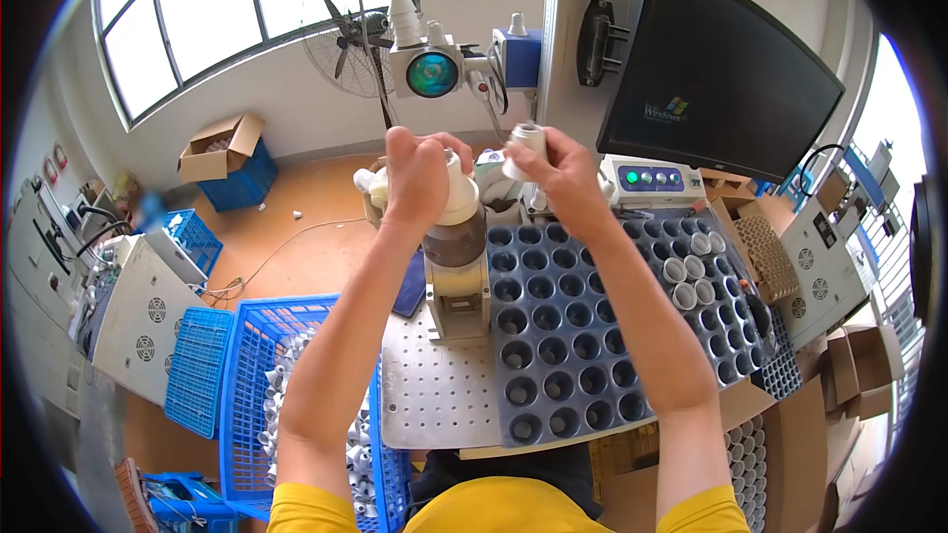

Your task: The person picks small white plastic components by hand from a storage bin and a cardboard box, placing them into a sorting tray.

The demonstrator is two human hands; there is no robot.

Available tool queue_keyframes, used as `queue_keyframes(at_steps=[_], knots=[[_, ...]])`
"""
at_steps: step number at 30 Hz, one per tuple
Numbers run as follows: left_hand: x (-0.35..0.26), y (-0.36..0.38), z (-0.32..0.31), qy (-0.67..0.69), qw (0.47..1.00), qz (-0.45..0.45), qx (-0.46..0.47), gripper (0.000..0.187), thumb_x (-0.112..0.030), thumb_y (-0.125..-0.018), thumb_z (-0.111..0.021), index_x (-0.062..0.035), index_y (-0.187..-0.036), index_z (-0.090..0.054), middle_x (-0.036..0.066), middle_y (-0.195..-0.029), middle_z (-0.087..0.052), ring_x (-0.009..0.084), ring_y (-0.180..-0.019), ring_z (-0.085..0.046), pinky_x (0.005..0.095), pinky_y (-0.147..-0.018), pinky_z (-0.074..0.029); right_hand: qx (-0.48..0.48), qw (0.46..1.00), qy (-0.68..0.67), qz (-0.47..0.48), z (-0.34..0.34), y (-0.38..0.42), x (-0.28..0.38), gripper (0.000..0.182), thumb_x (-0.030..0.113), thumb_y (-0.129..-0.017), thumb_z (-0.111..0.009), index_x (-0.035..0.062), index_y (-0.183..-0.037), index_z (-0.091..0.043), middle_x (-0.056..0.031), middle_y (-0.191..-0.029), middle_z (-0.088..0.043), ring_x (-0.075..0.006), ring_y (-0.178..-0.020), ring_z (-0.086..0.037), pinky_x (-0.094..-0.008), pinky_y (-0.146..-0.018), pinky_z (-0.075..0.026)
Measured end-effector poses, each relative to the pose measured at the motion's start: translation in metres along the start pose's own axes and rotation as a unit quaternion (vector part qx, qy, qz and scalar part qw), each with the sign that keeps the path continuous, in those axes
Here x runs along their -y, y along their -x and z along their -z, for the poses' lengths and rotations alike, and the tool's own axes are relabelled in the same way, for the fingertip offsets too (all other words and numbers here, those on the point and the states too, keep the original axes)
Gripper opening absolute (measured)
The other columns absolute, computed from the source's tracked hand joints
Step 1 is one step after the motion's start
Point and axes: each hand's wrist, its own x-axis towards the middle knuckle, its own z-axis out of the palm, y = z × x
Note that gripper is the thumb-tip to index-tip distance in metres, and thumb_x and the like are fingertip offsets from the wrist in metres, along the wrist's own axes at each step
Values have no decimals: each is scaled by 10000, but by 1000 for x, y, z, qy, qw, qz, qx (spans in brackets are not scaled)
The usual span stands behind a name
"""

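Observation:
My right hand (565, 178) is closed around a small white plastic fitting (528, 146), which has a narrow neck and a wider rim. To its left, my left hand (417, 178) is curled closed against the top of another white plastic fitting (458, 195). That fitting sits on a dark round holder (456, 239) of the bench fixture (458, 298), and my fingers partly hide it. Above the hands is the machine head with a round green-blue lens (433, 73). A grey tray (541, 316) with rows of round pockets lies under my right forearm.
Several white fittings (684, 296) stand in the tray's right part. A blue basket (229, 415) of loose fittings is at my left, beside a perforated metal plate (434, 405). A monitor (726, 69) and a control box (652, 180) stand at the back right. Cardboard boxes (790, 454) lie right.

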Motion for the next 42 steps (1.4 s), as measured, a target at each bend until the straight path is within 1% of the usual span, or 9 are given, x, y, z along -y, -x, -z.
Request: queue_keyframes(at_steps=[3,4,11,14,17,25,30,35,42], knots=[[-20,3,35,-345,899,-268,-39,249,-130,-736,-448,-43,-545,-582,34,-597,-606,98,-655,-542,240,-645,-419,51,998,-21,13,-35,-5,8,308,282,-907,-693,-13,-990,-656,-53,-873,-672,-83,-779,-589,-253,-708,-492],[-34,9,51,-109,984,-138,-20,256,-141,-719,-424,-48,-538,-579,33,-601,-611,108,-593,-557,232,-606,-424,79,997,-16,0,-45,-1,7,317,290,-907,-695,-11,-997,-658,-52,-880,-673,-85,-789,-593,-254,-712,-494],[67,123,173,-144,961,77,-223,277,-134,-687,-380,-11,-575,-601,72,-584,-582,163,-570,-526,266,-608,-434,85,996,3,10,-71,15,-12,372,340,-885,-714,7,-1043,-667,-74,-913,-683,-113,-812,-610,-286,-737,-497],[171,205,254,-480,866,-4,-143,224,-116,-784,-482,-25,-788,-686,131,-812,-669,261,-742,-581,354,-702,-410,73,992,96,24,-64,21,-10,441,405,-884,-680,26,-1108,-649,-144,-976,-695,-240,-882,-667,-362,-791,-507],[184,254,263,-365,908,99,-178,258,-82,-712,-413,56,-759,-625,110,-758,-653,225,-763,-591,396,-766,-470,51,996,45,53,-45,42,-22,600,378,-866,-694,-16,-1290,-536,-200,-1208,-616,-272,-1096,-604,-356,-925,-469],[94,281,123,-142,979,133,-56,338,-263,-723,-391,42,-686,-532,111,-728,-586,237,-740,-547,345,-785,-416,-3,955,292,-50,102,102,-38,382,257,-834,-709,7,-1117,-652,-179,-1070,-677,-280,-993,-658,-352,-881,-510],[62,282,50,-130,977,132,102,223,-88,-602,-375,39,-683,-539,128,-692,-575,270,-691,-553,326,-727,-436,-141,779,605,-88,270,110,-89,484,340,-736,-692,51,-1124,-671,-236,-1061,-661,-405,-1108,-579,-445,-968,-459],[72,280,33,-137,972,136,132,190,-13,-550,-366,30,-653,-520,155,-672,-571,310,-682,-562,352,-735,-461,-77,703,613,-353,346,110,-96,901,598,-630,-773,233,-1406,-495,-217,-1484,-345,-458,-1370,-313,-592,-1105,-276],[72,278,33,-149,971,136,130,184,-13,-549,-366,30,-644,-518,150,-658,-569,301,-669,-560,340,-726,-459,-15,733,605,-310,376,100,-100,602,539,-621,-746,115,-1049,-731,-205,-1172,-637,-374,-1210,-496,-487,-1040,-376]])
